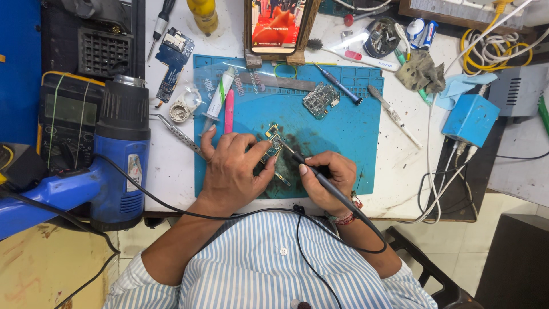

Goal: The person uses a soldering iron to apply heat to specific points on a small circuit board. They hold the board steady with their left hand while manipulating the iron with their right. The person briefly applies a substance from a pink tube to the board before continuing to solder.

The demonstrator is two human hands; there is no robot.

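1. We see our right hand (pixel 325 182) closed in a pen grip around a slim black soldering iron (pixel 320 177), its metal tip on a small green circuit board (pixel 273 150).
2. Our left hand (pixel 231 169) presses that board flat onto the blue rubbery mat (pixel 343 131), fingers curled over its edge.
3. Farther off on the desk (pixel 171 171) lie steel tweezers (pixel 177 133) and a second bare board (pixel 321 100).

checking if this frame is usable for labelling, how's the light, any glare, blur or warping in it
Head view: even, bright light with only soft shadows under the left hand and right hand; mild glare on the clear plastic sheet over the blue mat; the small circuit board and soldering iron are sharp; wide-angle bending shows at the edges, where the blue heat gun looks stretched.
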